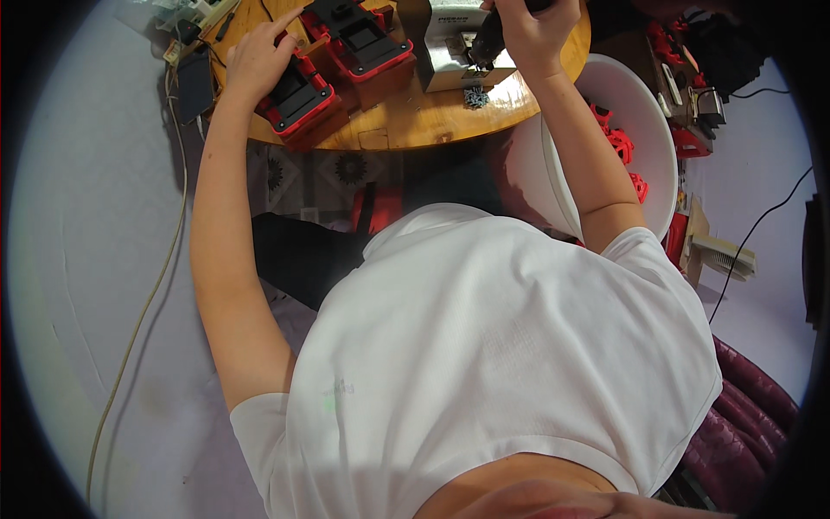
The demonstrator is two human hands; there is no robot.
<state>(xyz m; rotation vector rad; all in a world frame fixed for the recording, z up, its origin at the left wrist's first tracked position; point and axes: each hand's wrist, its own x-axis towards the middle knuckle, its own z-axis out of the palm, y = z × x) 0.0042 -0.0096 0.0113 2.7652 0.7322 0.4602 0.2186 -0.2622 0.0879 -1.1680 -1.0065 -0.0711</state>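
Observation:
On the round wooden table, my left hand (259, 62) lies over a red and black case-like unit (303, 97), its index finger stretched forward. A second unit of the same kind (367, 41) sits just to the right. My right hand (538, 33) is closed around a black power screwdriver (489, 41), its tip pointing down over an open white box (450, 45). Close below the tip is a small heap of screws (475, 98). The top of the right hand is cut off by the picture's edge.
A large white tub (635, 95) with several red parts (619, 145) stands right of the wooden table (415, 131). A dark flat device (195, 86) and cables lie at the left. Further right are a cluttered shelf (679, 78) and a pale fan (726, 257).

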